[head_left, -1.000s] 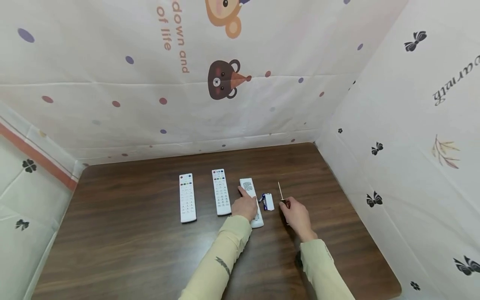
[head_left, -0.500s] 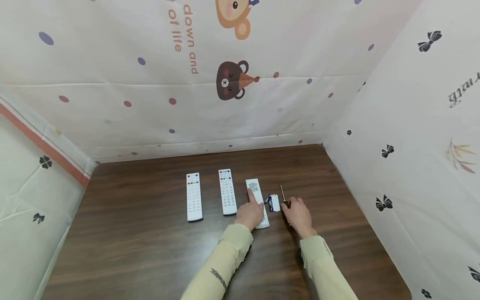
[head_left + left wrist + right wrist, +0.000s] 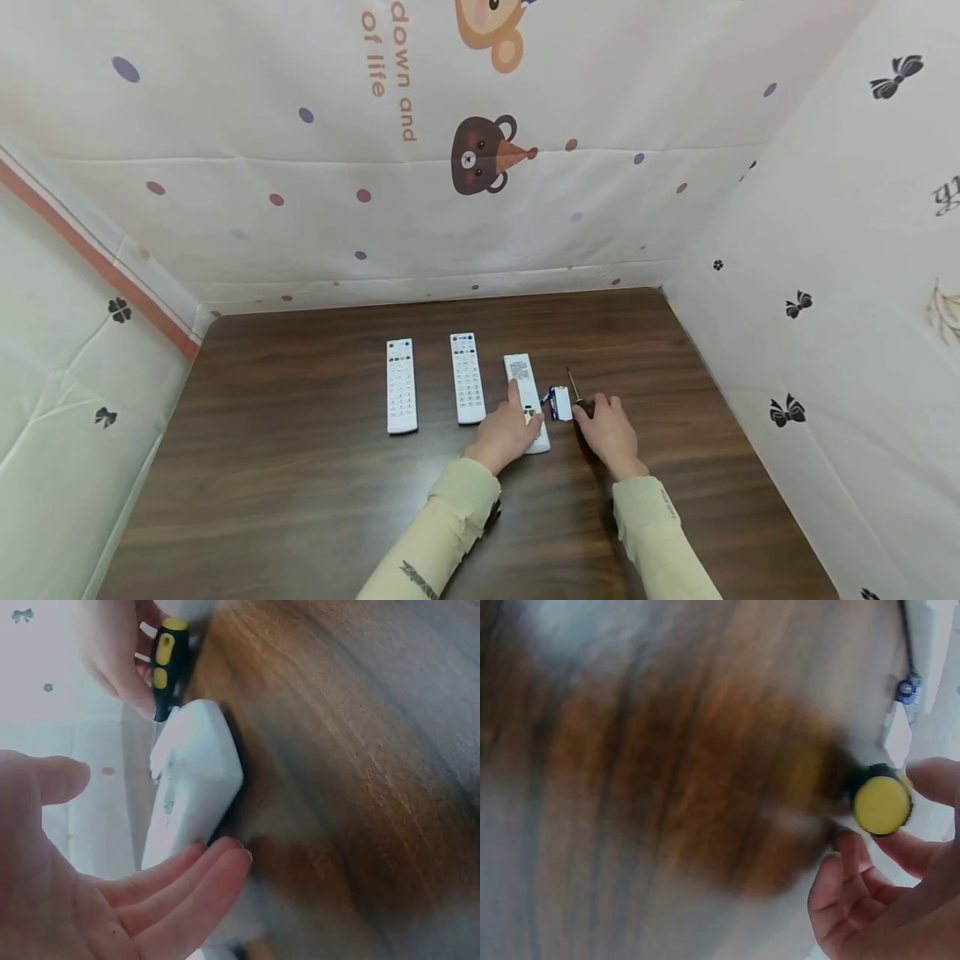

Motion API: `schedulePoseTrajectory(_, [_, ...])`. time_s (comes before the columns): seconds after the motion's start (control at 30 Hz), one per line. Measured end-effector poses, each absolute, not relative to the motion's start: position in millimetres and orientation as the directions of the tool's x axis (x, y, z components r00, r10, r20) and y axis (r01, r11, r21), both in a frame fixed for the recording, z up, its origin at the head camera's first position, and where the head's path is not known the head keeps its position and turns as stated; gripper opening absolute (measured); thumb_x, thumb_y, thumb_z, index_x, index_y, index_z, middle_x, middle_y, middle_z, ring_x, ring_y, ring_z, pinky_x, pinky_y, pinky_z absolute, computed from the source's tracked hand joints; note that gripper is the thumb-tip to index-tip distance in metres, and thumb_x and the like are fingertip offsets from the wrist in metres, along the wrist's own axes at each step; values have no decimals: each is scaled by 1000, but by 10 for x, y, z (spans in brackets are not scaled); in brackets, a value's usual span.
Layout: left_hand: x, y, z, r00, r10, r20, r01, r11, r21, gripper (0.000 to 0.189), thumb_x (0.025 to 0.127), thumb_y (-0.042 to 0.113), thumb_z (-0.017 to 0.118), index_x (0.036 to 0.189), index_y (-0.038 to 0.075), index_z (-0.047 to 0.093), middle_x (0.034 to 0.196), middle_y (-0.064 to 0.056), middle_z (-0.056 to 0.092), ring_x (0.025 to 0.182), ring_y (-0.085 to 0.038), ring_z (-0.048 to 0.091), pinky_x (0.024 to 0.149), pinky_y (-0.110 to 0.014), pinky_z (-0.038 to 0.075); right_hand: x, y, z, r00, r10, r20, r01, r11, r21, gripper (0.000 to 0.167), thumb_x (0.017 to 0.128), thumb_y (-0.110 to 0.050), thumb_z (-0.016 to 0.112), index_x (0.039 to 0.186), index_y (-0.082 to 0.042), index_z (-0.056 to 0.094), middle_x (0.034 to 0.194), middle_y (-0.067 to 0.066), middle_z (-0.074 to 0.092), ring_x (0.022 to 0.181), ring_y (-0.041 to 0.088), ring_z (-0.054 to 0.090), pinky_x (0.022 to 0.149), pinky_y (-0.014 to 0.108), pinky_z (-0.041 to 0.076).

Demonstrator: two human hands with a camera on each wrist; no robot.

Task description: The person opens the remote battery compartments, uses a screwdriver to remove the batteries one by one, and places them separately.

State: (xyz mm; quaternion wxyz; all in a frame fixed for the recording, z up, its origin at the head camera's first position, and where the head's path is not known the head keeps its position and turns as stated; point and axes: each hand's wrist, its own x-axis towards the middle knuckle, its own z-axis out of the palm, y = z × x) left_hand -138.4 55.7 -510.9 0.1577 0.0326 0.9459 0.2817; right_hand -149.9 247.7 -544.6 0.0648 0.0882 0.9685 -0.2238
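Observation:
A white remote control (image 3: 523, 377) lies face down on the brown table, its battery compartment (image 3: 529, 412) partly showing. My left hand (image 3: 507, 432) reaches over it from the left, index finger pointing along its back. In the left wrist view that hand's fingers (image 3: 184, 900) are loosely extended beside the remote, the thumb apart from it. To the right, my right hand (image 3: 607, 427) pinches a screwdriver (image 3: 883, 804) with a black and yellow handle, its thin shaft (image 3: 572, 383) pointing away from me. Blue-and-white batteries (image 3: 552, 403) and a small white cover (image 3: 563, 403) sit between remote and screwdriver.
Two more white remotes, the left one (image 3: 401, 387) and the middle one (image 3: 467, 379), lie face up to the left. Patterned white cloth (image 3: 300, 242) rises behind the table (image 3: 285, 458) and along its sides.
The head view has turned slightly left, shifting everything rightward. My left hand has drawn back slightly over the remote, so its compartment shows more. The right hand keeps hold of the screwdriver.

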Motion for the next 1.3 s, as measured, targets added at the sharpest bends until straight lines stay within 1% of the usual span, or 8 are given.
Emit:
schedulePoseTrajectory(0.13, [-1324,473,-5039,-965,146,-216,13,856,517,76,87,47,47,142,6,14,119,-21,50,85,-32,59,66,-42,48,-1482,2449,-5367,-977,148,-152,201,876,-439,50,90,-44,44,121,-6,48,119,21,40,104,36,46,77,53,42])
schedulePoseTrajectory(0.3, [-1268,266,-4956,-989,122,-79,72,882,466,67,87,47,48,140,13,26,127,-15,44,108,-32,47,76,-46,47,-1463,2329,-5249,-989,123,-77,145,879,-455,54,90,-44,43,129,-6,42,128,22,36,114,38,38,84,55,37])
schedulePoseTrajectory(0.37, [-1247,163,-4946,-994,113,-6,99,893,440,63,87,46,48,139,15,31,132,-14,39,114,-32,41,81,-48,44,-1462,2261,-5208,-994,105,-41,112,881,-460,57,90,-45,44,132,-7,39,130,21,35,115,38,37,86,55,37])
schedulePoseTrajectory(0.57, [-1142,-147,-4969,-984,37,172,105,909,404,59,85,45,53,133,12,40,136,-16,33,118,-34,36,85,-51,40,-1458,2009,-5119,-996,74,49,39,862,-505,58,88,-43,49,134,-11,38,132,17,35,117,35,37,86,54,37])
schedulePoseTrajectory(0.73, [-1003,-359,-5043,-979,-69,191,29,885,465,61,83,42,57,132,9,41,136,-17,33,120,-34,34,85,-52,38,-1387,1765,-5123,-997,50,58,11,846,-533,56,87,-42,52,133,-12,41,130,13,38,116,30,38,88,50,38])
schedulePoseTrajectory(0.93, [-844,-550,-5150,-971,-180,159,-63,828,557,61,83,38,59,131,6,41,135,-18,33,117,-35,34,89,-52,35,-1290,1497,-5182,-997,20,79,-29,819,-573,52,86,-39,55,129,-11,46,127,11,41,115,27,41,90,45,38])
schedulePoseTrajectory(1.13, [-774,-593,-5223,-966,-214,147,-89,806,585,59,82,37,60,131,7,43,132,-18,36,110,-34,39,81,-51,39,-1247,1362,-5228,-997,29,73,-20,808,-589,49,85,-39,56,126,-13,48,125,10,43,113,26,44,88,45,40])
schedulePoseTrajectory(1.3, [-753,-587,-5229,-964,-229,136,-104,794,599,58,82,36,60,130,6,44,131,-18,37,109,-34,40,81,-50,39,-1265,1286,-5216,-997,9,71,-37,787,-616,48,85,-38,57,127,-15,48,121,7,47,103,23,51,83,43,43])
